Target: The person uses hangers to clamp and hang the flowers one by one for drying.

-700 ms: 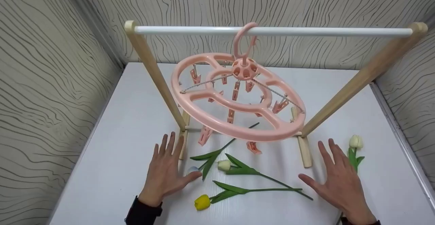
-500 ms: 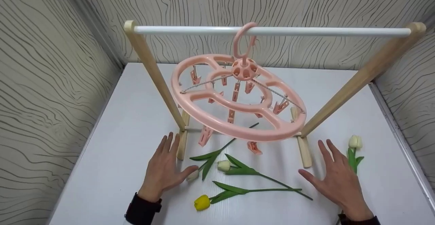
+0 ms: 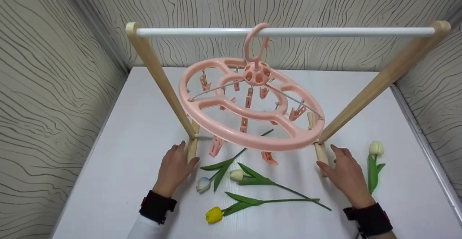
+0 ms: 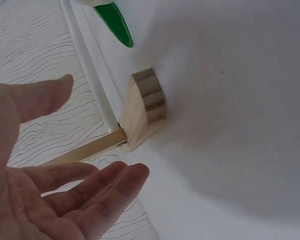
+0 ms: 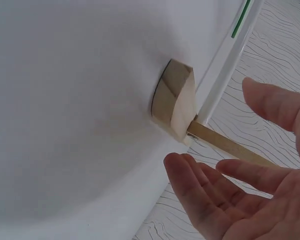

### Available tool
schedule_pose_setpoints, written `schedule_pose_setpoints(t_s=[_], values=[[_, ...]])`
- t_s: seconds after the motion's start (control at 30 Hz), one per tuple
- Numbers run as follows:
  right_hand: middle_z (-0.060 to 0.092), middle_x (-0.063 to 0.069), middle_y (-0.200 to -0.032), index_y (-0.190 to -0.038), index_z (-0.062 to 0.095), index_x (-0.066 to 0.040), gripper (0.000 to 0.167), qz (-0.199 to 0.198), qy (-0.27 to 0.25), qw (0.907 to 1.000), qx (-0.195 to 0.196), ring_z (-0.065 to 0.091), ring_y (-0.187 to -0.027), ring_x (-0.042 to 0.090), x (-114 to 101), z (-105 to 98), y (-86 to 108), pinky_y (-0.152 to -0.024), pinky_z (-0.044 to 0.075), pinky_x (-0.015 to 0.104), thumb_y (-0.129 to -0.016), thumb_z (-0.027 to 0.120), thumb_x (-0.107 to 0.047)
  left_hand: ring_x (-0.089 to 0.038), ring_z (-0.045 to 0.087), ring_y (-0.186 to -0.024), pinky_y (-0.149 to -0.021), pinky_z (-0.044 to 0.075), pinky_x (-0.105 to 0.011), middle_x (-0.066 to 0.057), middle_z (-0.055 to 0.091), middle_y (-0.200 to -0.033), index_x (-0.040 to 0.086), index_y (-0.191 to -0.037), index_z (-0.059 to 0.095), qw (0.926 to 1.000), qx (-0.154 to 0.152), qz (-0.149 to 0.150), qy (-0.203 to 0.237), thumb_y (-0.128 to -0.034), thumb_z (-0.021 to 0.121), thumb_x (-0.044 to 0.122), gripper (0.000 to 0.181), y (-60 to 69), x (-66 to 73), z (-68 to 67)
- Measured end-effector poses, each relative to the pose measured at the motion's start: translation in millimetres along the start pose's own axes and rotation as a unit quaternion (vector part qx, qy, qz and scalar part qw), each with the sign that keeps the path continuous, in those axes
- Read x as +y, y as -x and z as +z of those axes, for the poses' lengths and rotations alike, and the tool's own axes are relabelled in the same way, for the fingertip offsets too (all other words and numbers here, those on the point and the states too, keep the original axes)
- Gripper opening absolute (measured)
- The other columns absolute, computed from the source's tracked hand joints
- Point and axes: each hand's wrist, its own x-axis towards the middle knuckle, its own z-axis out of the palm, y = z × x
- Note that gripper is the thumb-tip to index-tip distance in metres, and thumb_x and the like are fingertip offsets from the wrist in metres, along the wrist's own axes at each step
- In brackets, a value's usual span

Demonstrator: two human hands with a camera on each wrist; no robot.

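Observation:
My left hand [image 3: 174, 168] is beside the left wooden foot [image 3: 192, 151] of a drying rack, its thumb apart from loosely bent fingers. In the left wrist view, a gap shows between the hand and the foot's rounded end [image 4: 149, 100]. On the other side, my right hand [image 3: 345, 176] is around the right foot [image 3: 320, 156], thumb on the inner side and fingers on the outer. The right wrist view shows the foot end [image 5: 174, 97] in front of the fingertips, ungripped. From the rack's white bar [image 3: 343, 32] hangs a pink oval clip hanger [image 3: 249, 138].
Between the hands lie a yellow tulip [image 3: 214, 215], a white tulip [image 3: 236, 175] and a pale blue tulip [image 3: 203, 184]. Another white tulip [image 3: 376, 147] lies right of my right hand. Pink clips [image 3: 216, 146] dangle under the hanger. Patterned walls [image 3: 47, 87] enclose the white table [image 3: 119, 181].
Both hands have moved inward to the rack's feet, and their spread fingers have bent. The pale blue tulip's head, partly covered by my left thumb before, now shows fully.

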Motion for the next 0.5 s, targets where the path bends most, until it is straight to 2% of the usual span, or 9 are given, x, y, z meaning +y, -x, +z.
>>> schedule_pose_setpoints(t_s=[0.2,0.33,0.5], values=[[0.051,0.040,-0.112,-0.125,0.049,0.022,0.063,0.037,-0.026,0.9984,-0.035,0.060,-0.076,0.032,1,6,-14.1,-0.057,0.051,0.038,-0.083,0.077,-0.017,-0.022,0.051,-0.072,-0.057,0.045,-0.033,-0.014,0.058,-0.087,-0.010,-0.117,0.060,0.9944,-0.058,-0.076,0.045,-0.0833,0.076,0.022,0.049,-14.2,-1.4,4.6],[0.057,0.033,-0.101,-0.117,0.056,0.020,0.052,0.046,-0.034,0.9976,-0.038,0.058,-0.072,0.029,4,10,-20.7,-0.053,0.048,0.034,-0.083,0.076,-0.014,-0.023,0.051,-0.073,-0.058,0.043,-0.033,-0.009,0.055,-0.082,-0.007,-0.110,0.061,0.9922,-0.075,-0.088,0.047,-0.0848,0.074,0.022,0.041,-22.0,-2.4,8.3],[0.061,0.022,-0.089,-0.105,0.063,0.016,0.036,0.051,-0.037,0.9969,-0.047,0.058,-0.072,0.027,6,12,-26.4,-0.054,0.047,0.034,-0.083,0.074,-0.010,-0.023,0.051,-0.073,-0.061,0.043,-0.035,-0.009,0.055,-0.080,-0.005,-0.101,0.063,0.9920,-0.074,-0.094,0.040,-0.0835,0.075,0.019,0.031,-28.2,-2.4,10.7]])
